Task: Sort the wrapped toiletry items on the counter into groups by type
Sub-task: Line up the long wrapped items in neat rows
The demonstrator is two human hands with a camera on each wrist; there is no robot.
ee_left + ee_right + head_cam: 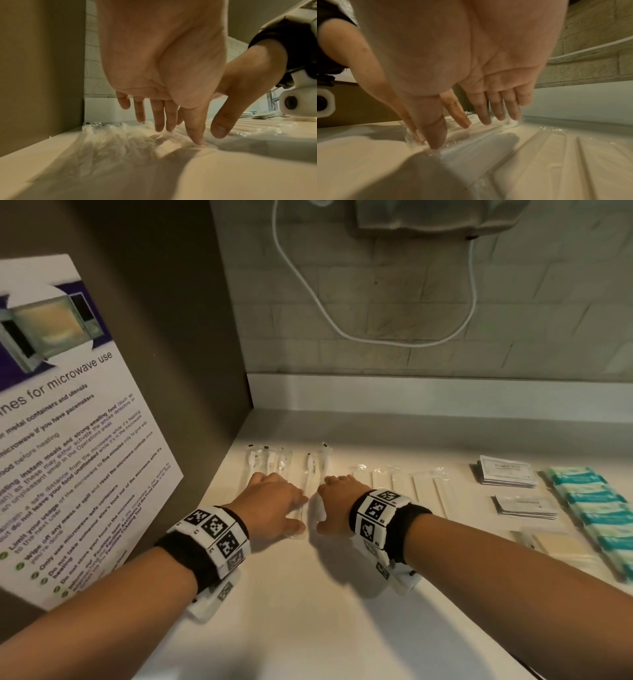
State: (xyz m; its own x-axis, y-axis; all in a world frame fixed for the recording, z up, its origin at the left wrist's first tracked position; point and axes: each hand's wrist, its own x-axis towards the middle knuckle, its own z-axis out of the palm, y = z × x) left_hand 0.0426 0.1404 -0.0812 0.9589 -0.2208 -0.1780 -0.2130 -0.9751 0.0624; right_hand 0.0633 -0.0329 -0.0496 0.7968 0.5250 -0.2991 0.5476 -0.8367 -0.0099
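Several clear-wrapped toothbrushes [310, 474] lie side by side at the counter's back left. My left hand [274, 501] rests on them with straight fingers [158, 121], its thumb tip pressing the plastic wrappers [111, 139]. Right beside it, my right hand [337, 501] lies flat with spread fingers [485, 115] touching a wrapped toothbrush [481, 130]; the thumbs nearly meet. To the right are flat white wrapped sticks [411, 491], two stacks of sachets [505, 474] [525, 506], beige packets [551, 544] and a row of teal packets [596, 508].
A brown side panel with a microwave poster [68, 422] closes off the left. A white upstand [411, 392] and tiled wall with a looping white cable [308, 292] stand behind. The white counter [308, 628] extends toward me.
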